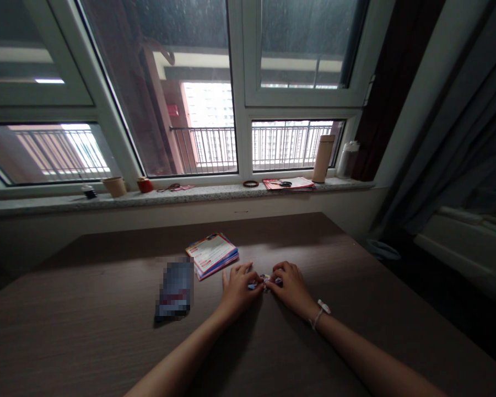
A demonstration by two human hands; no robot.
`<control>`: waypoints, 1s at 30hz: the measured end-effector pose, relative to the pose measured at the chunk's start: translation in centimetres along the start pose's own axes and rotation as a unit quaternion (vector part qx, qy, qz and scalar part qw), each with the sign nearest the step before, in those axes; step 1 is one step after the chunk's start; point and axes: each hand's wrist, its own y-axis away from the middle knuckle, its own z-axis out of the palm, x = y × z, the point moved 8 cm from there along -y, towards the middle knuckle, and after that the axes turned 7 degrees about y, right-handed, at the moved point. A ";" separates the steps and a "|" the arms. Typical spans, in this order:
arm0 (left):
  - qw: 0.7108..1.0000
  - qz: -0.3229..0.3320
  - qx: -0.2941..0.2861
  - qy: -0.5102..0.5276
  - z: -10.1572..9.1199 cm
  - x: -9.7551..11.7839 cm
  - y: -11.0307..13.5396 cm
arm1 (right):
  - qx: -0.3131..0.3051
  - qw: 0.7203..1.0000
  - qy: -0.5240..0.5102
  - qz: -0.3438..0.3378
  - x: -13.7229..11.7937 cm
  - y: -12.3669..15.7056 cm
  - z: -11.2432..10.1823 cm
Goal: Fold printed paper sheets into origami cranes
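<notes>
Both hands rest on a dark wooden table [355,309], close together. My left hand [236,292] and my right hand [290,288] have their fingers curled and pinch a small colourful piece of paper [265,282] between them. I cannot make out its shape. A white band sits on my right wrist [320,312]. Just left of my left hand lies a stack of coloured paper sheets [212,255]. A blurred dark packet [174,290] lies further left.
Behind the table runs a stone window sill [215,193]. On it stand a paper cup [114,186], a small red pot [144,184], a tall beige flask [323,158], a white jar [348,159] and red papers with scissors [288,183]. Dark curtains hang at the right.
</notes>
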 end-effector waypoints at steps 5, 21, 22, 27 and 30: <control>1.000 0.002 -0.010 0.001 0.1 -0.3 -0.1 | 0.002 1.000 -0.002 -0.005 0.0 0.0 0.0; 0.999 0.001 -0.019 -0.028 0.1 0.0 -0.2 | -0.005 1.000 0.001 -0.010 0.1 0.0 -0.1; 0.999 0.002 -0.019 -0.026 0.1 0.0 -0.2 | -0.008 1.000 0.000 -0.009 0.1 0.0 0.0; 1.000 0.005 -0.019 -0.019 0.2 -0.1 -0.3 | -0.019 0.999 -0.019 0.028 0.9 -0.6 0.4; 1.000 0.006 -0.025 -0.017 0.2 -0.1 -0.3 | -0.024 0.998 -0.030 0.041 1.3 -1.0 0.7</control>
